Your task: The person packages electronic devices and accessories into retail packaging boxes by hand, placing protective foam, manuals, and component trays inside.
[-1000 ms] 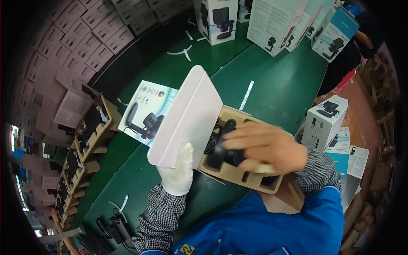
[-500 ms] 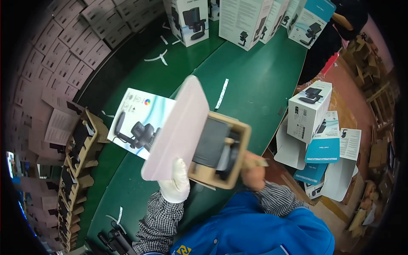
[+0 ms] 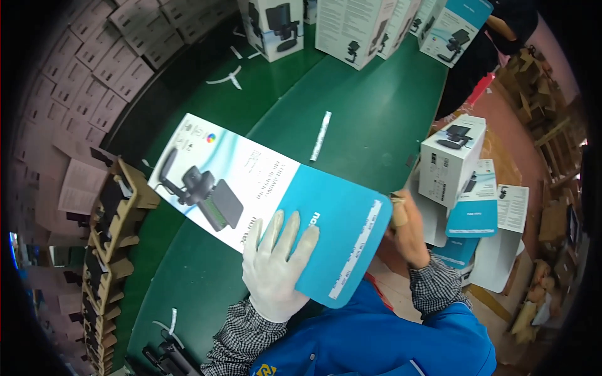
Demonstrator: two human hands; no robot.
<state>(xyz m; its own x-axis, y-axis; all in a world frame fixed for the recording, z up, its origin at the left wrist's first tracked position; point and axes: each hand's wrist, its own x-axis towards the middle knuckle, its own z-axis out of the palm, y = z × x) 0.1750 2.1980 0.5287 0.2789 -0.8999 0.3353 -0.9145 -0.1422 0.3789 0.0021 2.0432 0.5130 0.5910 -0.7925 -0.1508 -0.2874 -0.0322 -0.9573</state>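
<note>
A white and blue carton [image 3: 241, 210] with a picture of a black desk microphone lies slantwise on the green table in front of me. My left hand [image 3: 276, 266], in a white glove, rests flat with fingers spread across the blue flap [image 3: 338, 219]. The flap covers the inside of the carton. Printed strips [image 3: 355, 254] run along the flap's near right edge. Just off the right end of the carton is my bare right hand [image 3: 411, 232], its fingers drawn together around a small tan piece that I cannot make out.
More printed cartons [image 3: 357, 31] stand at the table's far edge, near a person in dark clothes [image 3: 473, 69]. Opened cartons [image 3: 473, 216] are piled on the right. Pulp trays [image 3: 119, 213] with black parts line the left side. Loose white strips [image 3: 321, 136] lie on the table.
The raised flap has come down over the tan tray and its black parts, which are now hidden. My left hand moved onto the flap; my right hand shifted right and away.
</note>
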